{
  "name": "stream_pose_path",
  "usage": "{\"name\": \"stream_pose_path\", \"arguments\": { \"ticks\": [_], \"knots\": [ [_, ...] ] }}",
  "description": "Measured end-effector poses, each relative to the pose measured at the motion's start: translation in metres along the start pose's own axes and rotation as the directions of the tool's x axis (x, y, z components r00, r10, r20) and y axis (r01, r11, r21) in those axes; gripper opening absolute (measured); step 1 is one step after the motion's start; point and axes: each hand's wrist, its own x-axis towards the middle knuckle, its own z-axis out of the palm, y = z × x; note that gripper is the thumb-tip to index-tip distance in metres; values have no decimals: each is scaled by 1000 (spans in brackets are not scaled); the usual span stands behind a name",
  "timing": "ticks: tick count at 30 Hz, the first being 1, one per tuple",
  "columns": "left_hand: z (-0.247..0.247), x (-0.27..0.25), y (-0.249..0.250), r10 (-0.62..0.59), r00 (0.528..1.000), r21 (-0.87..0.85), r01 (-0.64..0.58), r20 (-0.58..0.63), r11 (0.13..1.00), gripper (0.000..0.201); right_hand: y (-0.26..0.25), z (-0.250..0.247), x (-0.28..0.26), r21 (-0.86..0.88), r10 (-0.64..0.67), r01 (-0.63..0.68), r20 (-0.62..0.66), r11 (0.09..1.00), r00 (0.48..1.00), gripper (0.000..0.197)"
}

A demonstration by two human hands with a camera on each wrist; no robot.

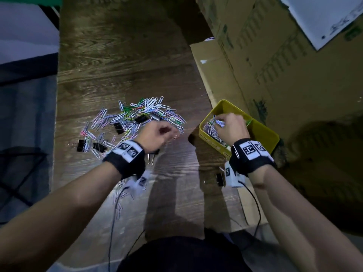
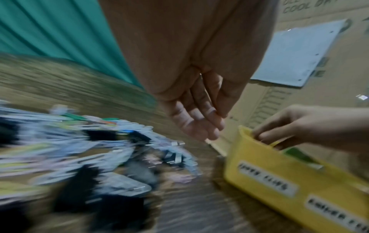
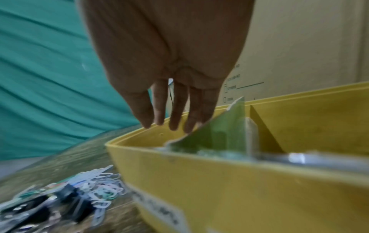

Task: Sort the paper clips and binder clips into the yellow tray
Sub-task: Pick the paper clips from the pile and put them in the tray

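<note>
Hovering over the yellow tray (image 1: 264, 134), right hand (image 1: 231, 127) hangs with fingers straight, loose, above paper clips (image 1: 212, 130) in its near compartment. Left hand (image 1: 157, 134), relaxed and empty, sits beside the table's clip pile (image 1: 137, 116); binder clips (image 1: 81, 145) lie left of it.

Wood-grain table (image 1: 121, 61), stacked cardboard boxes (image 1: 275, 61) at two o'clock, white paper sheet (image 1: 322, 16) on them, green curtain (image 2: 60, 30) at eleven o'clock, black cables (image 1: 113, 216) at six o'clock

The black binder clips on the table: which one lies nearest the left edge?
The binder clip at the pile's lower-left corner; the others lie further right, toward the left hand.
</note>
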Motion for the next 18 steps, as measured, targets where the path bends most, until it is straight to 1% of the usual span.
{"name": "stream_pose_path", "arguments": {
  "ticks": [2, 3, 4, 6, 7, 8, 10, 12, 13, 14, 16, 18],
  "knots": [
    [-26, -28, -35, -95, 993, 117, 85, 75, 989, 7, -12, 8, -15, 91, -147, 156, -107, 984, 983, 22],
    [-38, -42, -53, -135, 984, 201, 109, 116, 973, 10, -20, 13, -26, 125, -220, 234, -120, 964, 968, 20],
    [-48, -56, -70, -170, 975, 281, 124, 145, 952, 16, -29, 20, -37, 147, -287, 298, -94, 943, 953, 18],
    [-61, -78, -99, -217, 965, 358, 151, 151, 921, 27, -50, 40, -58, 171, -398, 388, 28, 906, 917, 18],
    [-64, -87, -109, -221, 966, 371, 158, 134, 915, 27, -59, 51, -67, 175, -440, 419, 108, 891, 891, 18],
    [-65, -94, -116, -210, 971, 378, 154, 110, 913, 27, -69, 66, -76, 167, -484, 458, 193, 873, 853, 19],
    [-63, -102, -131, -173, 983, 379, 136, 65, 915, 27, -87, 97, -92, 137, -543, 533, 359, 835, 759, 22],
    [-61, -104, -140, -142, 990, 371, 124, 21, 920, 34, -103, 129, -104, 124, -576, 591, 452, 797, 681, 31],
    [-59, -102, -142, -128, 992, 356, 121, -2, 927, 39, -111, 143, -109, 95, -575, 611, 476, 786, 666, 39],
    [-57, -100, -143, -113, 993, 336, 114, -24, 935, 43, -118, 154, -111, 50, -558, 619, 493, 784, 667, 48],
    [-55, -94, -143, -105, 993, 334, 117, -54, 935, 52, -133, 168, -114, -36, -497, 595, 511, 803, 701, 62],
    [-52, -89, -143, -137, 990, 371, 141, -37, 918, 60, -145, 176, -115, -115, -456, 585, 513, 803, 727, 68]
  ]
}}
